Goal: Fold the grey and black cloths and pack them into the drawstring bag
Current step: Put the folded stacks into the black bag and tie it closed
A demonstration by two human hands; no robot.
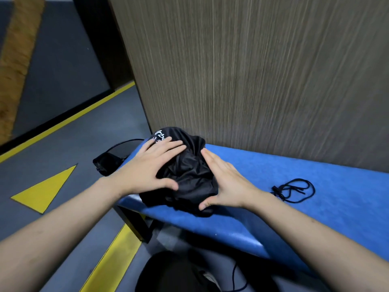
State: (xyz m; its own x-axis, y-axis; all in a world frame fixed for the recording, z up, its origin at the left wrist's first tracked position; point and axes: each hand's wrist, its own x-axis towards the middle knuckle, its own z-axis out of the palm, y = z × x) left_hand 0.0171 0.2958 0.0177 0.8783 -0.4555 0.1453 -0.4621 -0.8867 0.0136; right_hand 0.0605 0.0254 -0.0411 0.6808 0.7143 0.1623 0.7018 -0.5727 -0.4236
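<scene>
My left hand (pixel 147 165) lies flat on top of the bulging black fabric drawstring bag with white lettering (pixel 185 171), fingers spread and straight. My right hand (pixel 225 182) presses against the bag's right side, fingers straight together, thumb under its near edge. The bag sits at the left end of the blue padded tabletop (pixel 294 186), against the wood-grain wall panel (pixel 252 70). A loose black cord with a toggle (pixel 294 189) lies on the tabletop, well to the right of the bag.
</scene>
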